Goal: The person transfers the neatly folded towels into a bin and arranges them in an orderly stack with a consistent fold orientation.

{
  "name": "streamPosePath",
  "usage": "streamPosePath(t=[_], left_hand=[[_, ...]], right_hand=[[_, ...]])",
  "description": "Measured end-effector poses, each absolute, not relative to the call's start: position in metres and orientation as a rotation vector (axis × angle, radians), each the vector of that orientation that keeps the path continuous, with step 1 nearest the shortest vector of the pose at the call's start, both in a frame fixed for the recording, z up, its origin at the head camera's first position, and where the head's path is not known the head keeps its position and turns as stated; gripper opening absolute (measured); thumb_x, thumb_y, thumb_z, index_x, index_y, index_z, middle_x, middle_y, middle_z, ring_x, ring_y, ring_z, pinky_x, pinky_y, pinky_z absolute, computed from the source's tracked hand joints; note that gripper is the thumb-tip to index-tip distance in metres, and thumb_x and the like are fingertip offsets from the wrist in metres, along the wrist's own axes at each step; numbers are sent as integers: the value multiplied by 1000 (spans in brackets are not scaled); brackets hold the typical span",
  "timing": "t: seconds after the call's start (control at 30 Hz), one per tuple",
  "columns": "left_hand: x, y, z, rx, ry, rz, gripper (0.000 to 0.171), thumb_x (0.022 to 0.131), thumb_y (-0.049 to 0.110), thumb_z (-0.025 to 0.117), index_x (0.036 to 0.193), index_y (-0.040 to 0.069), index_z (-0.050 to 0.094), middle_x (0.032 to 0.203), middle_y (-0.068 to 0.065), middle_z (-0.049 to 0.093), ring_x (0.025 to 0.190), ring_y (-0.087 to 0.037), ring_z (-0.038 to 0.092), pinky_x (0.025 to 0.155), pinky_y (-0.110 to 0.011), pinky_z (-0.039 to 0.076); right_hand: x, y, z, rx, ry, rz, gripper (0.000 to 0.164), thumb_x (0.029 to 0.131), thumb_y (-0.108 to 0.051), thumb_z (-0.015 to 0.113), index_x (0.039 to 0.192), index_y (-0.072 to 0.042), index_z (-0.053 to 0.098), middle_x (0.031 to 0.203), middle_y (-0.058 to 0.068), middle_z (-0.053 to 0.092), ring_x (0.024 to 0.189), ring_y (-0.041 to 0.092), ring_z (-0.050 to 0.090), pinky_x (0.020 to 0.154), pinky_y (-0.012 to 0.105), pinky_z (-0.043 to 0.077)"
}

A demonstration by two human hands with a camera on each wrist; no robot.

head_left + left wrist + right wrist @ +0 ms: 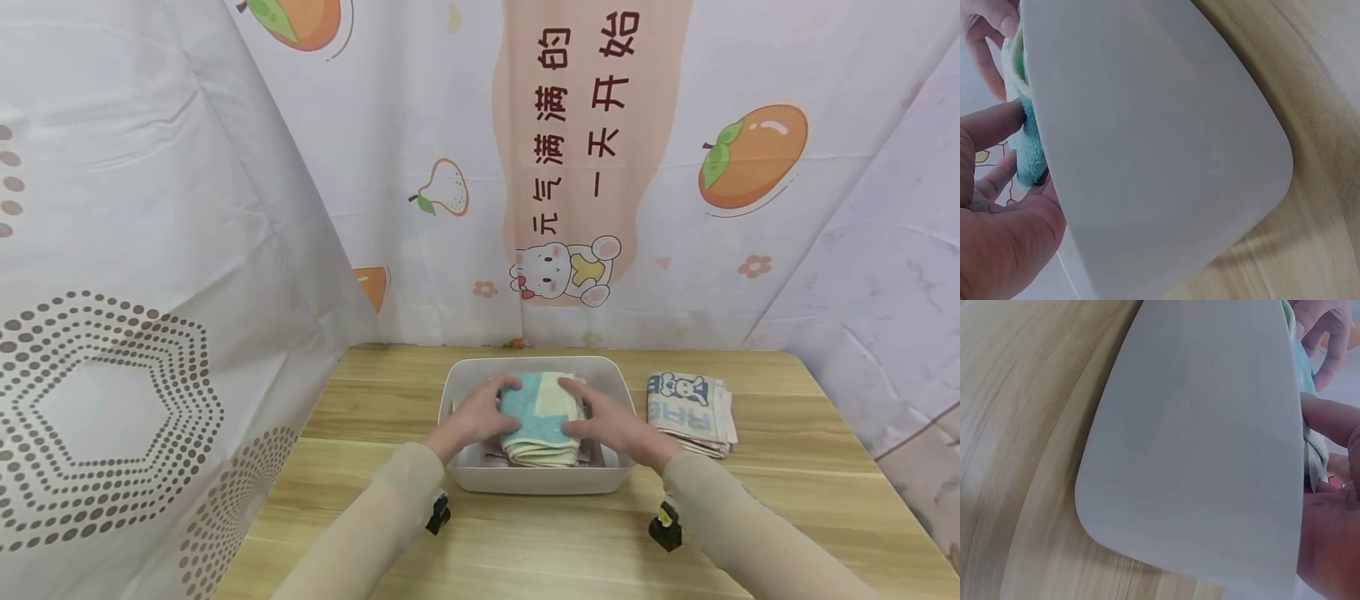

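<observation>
A folded towel (542, 407) in teal and pale yellow lies on top of other cloths inside a white plastic bin (540, 481). My left hand (477, 415) grips its left side, fingers curved over the edge. From the opposite side my right hand (609, 423) holds the towel with spread, bent fingers. In the left wrist view the teal fabric (1032, 147) shows between thumb and fingers, above the bin's wall (1160, 137). The right wrist view has the bin wall (1191, 444) hiding most of the towel. Under the towel, a mauve cloth (497, 454) peeks out.
To the right of the bin, a folded towel stack (686, 408) with a blue cartoon print lies on the wooden table (540, 550). A printed curtain (420, 108) hangs along the table's back edge, and another patterned sheet (112, 400) hangs at the left.
</observation>
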State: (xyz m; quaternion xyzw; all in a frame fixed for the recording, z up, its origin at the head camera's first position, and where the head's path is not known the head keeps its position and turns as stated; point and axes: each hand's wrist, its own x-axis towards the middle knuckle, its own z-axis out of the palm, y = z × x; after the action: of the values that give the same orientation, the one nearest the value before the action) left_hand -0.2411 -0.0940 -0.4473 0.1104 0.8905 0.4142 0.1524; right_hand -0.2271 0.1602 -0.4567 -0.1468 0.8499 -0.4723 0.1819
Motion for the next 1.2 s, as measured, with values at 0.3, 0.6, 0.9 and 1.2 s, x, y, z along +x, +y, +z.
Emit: streamPosePath(t=[0.3, 0.6, 0.9, 1.2], left_hand=[[-240, -95, -451, 386, 2576, 1098, 57, 87, 8, 79, 139, 9, 55, 143, -17, 55, 130, -30, 53, 110, -47, 45], [-239, -95, -451, 443, 2593, 995, 61, 85, 7, 78, 141, 5, 53, 142, -20, 53, 125, -30, 53, 107, -47, 46], [-240, -96, -453, 443, 2622, 917, 67, 86, 11, 79, 145, 4, 49, 142, -21, 52, 129, -32, 52, 107, -47, 46], [-240, -97, -453, 438, 2636, 837, 73, 87, 17, 80, 150, 0, 45, 147, -23, 50, 136, -35, 47, 112, -48, 43]], right_hand=[[-225, 155, -460, -416, 2457, -1228, 76, 97, -24, 71, 161, -14, 32, 164, 18, 33, 150, 43, 28, 118, 65, 26], [-223, 152, -460, -447, 2493, -1162, 77, 97, -22, 71, 161, -10, 30, 161, 22, 35, 146, 43, 36, 114, 64, 34], [-223, 153, -464, -445, 2574, -1027, 79, 96, -23, 72, 160, -5, 29, 158, 25, 40, 141, 42, 44, 112, 61, 39], [-222, 154, -466, -449, 2608, -914, 77, 98, -25, 70, 158, 1, 30, 156, 25, 43, 136, 35, 50, 112, 57, 40]])
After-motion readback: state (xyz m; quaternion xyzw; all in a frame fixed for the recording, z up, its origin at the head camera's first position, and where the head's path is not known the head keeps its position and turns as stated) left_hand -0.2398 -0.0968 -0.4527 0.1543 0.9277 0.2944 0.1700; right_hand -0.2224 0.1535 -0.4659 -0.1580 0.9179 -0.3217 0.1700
